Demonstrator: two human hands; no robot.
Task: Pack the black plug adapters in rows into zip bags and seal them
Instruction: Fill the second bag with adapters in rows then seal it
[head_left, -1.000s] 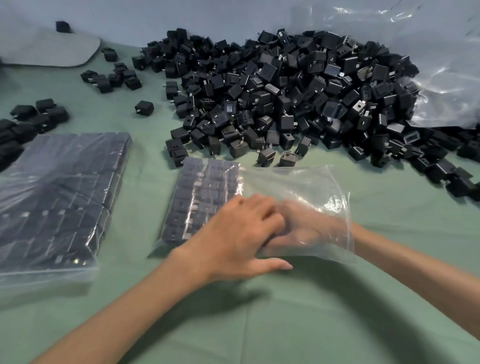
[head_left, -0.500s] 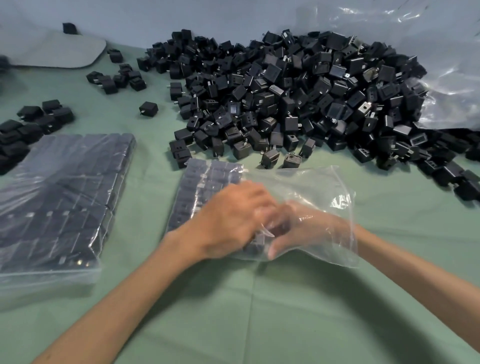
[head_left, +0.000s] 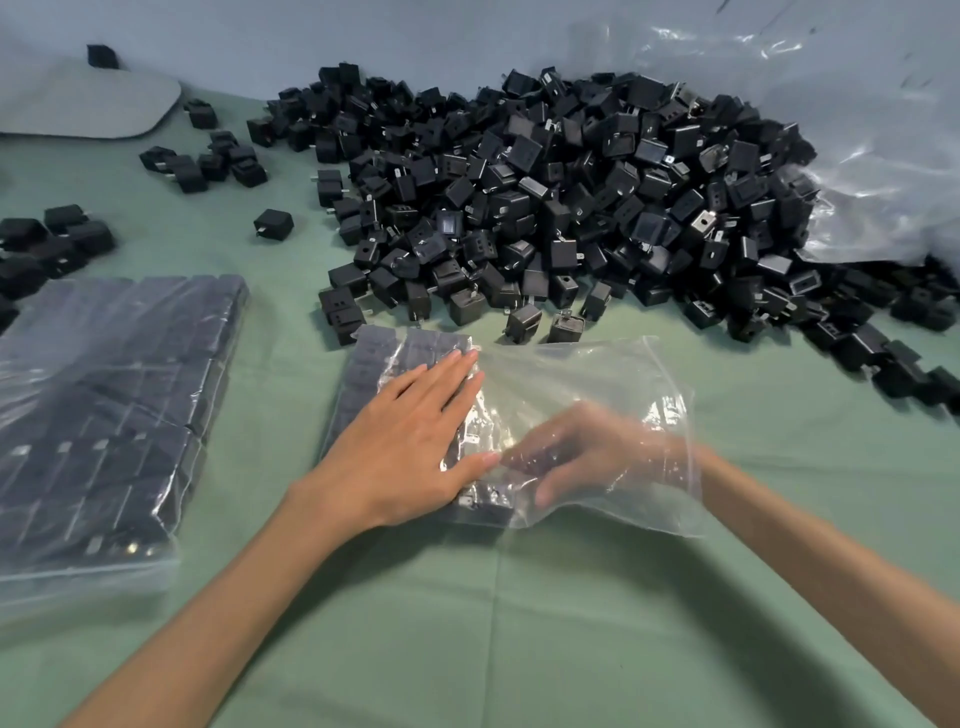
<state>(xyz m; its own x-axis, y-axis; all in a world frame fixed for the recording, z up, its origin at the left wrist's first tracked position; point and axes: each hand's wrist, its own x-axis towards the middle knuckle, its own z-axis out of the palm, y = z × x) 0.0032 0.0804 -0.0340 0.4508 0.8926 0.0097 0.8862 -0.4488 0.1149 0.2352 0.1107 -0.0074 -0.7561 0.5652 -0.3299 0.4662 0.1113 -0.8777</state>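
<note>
Pressing flat left hand (head_left: 410, 447), fingers straight, on zip bag (head_left: 623, 374) over adapter rows (head_left: 374, 358); right hand (head_left: 587, 457) sitting inside bag, blurred, grip unclear. Risk: rows toppling if inside hand is nudging them sideways.

Open up front, walled off behind.

Blocked at the back by the heap of black plug adapters (head_left: 545, 197), trailing right beside crumpled clear plastic (head_left: 857, 156); hemmed left by a filled bag (head_left: 104, 415) and loose adapters (head_left: 47, 244); taken mid-table by the zip bag (head_left: 597, 379), with the left hand (head_left: 405, 447) flat on it and the right hand (head_left: 587, 457) inside; passable along the green cloth (head_left: 280, 389) between the two bags, up to one stray adapter (head_left: 274, 224).
</note>
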